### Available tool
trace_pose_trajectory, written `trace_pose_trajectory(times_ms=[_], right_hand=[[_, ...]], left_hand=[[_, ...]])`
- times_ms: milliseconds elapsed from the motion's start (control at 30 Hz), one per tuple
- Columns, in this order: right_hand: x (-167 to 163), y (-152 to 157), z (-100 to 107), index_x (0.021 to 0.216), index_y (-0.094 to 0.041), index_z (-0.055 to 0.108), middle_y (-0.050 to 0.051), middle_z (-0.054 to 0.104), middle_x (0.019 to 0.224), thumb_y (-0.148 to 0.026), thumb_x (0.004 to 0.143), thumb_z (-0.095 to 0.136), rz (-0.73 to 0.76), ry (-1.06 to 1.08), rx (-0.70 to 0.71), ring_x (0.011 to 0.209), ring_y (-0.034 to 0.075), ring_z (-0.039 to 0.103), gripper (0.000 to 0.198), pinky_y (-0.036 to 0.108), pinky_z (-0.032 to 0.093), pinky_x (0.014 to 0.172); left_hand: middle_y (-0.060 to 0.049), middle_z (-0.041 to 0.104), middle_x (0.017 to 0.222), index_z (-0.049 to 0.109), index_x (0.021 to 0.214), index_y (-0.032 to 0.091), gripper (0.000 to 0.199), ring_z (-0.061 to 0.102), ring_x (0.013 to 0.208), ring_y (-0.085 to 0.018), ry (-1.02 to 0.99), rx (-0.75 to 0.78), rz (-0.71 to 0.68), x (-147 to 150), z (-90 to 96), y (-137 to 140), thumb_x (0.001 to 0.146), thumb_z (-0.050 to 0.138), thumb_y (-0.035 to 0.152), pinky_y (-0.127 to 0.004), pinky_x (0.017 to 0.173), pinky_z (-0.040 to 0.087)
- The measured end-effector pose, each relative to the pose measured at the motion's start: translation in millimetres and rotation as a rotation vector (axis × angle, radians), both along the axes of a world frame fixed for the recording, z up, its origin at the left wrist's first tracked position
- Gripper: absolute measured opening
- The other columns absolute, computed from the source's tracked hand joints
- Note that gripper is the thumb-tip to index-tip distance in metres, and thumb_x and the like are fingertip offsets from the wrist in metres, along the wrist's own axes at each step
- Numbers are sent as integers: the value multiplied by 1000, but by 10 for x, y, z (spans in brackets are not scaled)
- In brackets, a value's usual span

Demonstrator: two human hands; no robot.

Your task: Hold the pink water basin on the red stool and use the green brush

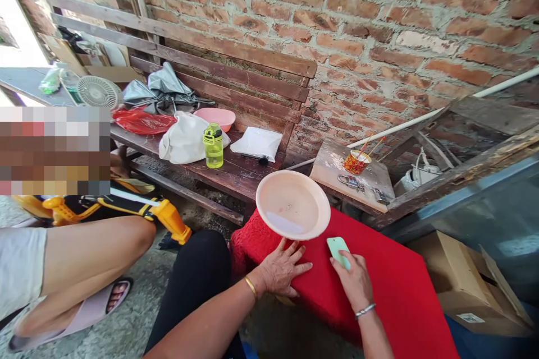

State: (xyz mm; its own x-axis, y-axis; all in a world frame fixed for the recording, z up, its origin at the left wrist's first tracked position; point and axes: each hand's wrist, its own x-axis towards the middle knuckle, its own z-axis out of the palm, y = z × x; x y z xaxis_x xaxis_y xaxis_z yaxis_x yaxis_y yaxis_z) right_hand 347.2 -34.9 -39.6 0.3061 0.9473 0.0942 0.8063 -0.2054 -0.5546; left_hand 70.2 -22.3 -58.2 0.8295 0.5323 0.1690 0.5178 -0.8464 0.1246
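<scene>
My left hand [283,269] lies flat with fingers spread on the red tablecloth [396,275], just below the rim of a pale pink basin [263,216]. The basin holds some water with small dark specks at the bottom. To the right, my right hand [356,280] grips a flat mint-green block [338,249] with rounded corners and a small hole near its far end. That block is against the red cloth, its underside hidden. A gold bangle circles my left wrist, a silver one my right.
A wooden bench [236,179] holds a yellow-green bottle [213,147], a pink bowl [217,116], bags and a fan [99,91]. A small board [328,165] with a red tin [356,162] and padlock stands right. A cardboard box [450,275] sits at right; another person sits at left.
</scene>
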Motion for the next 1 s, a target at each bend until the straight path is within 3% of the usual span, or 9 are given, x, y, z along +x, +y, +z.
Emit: trace_pose_trajectory(times_ms=[200,267,533,667,800,1000], right_hand=[[564,-51,-24,113,-18,71,12,58,89,-71,75,44,-182,-177,-44,103,37,58,70,49,51,84],[610,-14,11,116,-17,70,13,59,88,-69,79,43,-199,-194,-60,108,39,56,70,50,51,83],[-149,659,3,121,-22,70,10,59,106,-56,87,54,-24,-176,-69,99,27,63,51,38,50,89],[-204,853,-34,119,-25,72,8,61,105,-51,88,58,58,-173,-90,101,24,63,42,33,49,89],[159,828,18,119,-28,72,7,62,107,-53,86,60,-4,-186,-147,96,23,64,43,34,50,87],[1203,400,288,117,-20,72,12,66,87,-60,80,55,-327,-230,-246,85,32,67,57,44,53,80]], left_hand=[[-18,40,158,42,154,27,82,34,147,-40,-11,-16,7,25,19,1,87,61,68,-62,119,23],[-18,41,158,42,154,28,82,34,147,-40,-12,-18,10,29,12,0,86,62,69,-63,119,22],[-17,39,159,38,156,28,85,32,148,-41,-15,-5,8,-11,-34,-16,86,61,69,-63,119,23],[-16,39,160,36,157,30,83,33,148,-40,-8,-7,10,-26,-79,-15,88,57,70,-63,120,20],[-16,35,162,34,158,31,82,30,150,-40,-24,-18,10,-32,-109,-19,89,56,69,-63,121,16],[-15,36,162,36,158,31,84,30,150,-40,6,-71,18,-28,-53,-19,87,59,69,-60,122,18]])
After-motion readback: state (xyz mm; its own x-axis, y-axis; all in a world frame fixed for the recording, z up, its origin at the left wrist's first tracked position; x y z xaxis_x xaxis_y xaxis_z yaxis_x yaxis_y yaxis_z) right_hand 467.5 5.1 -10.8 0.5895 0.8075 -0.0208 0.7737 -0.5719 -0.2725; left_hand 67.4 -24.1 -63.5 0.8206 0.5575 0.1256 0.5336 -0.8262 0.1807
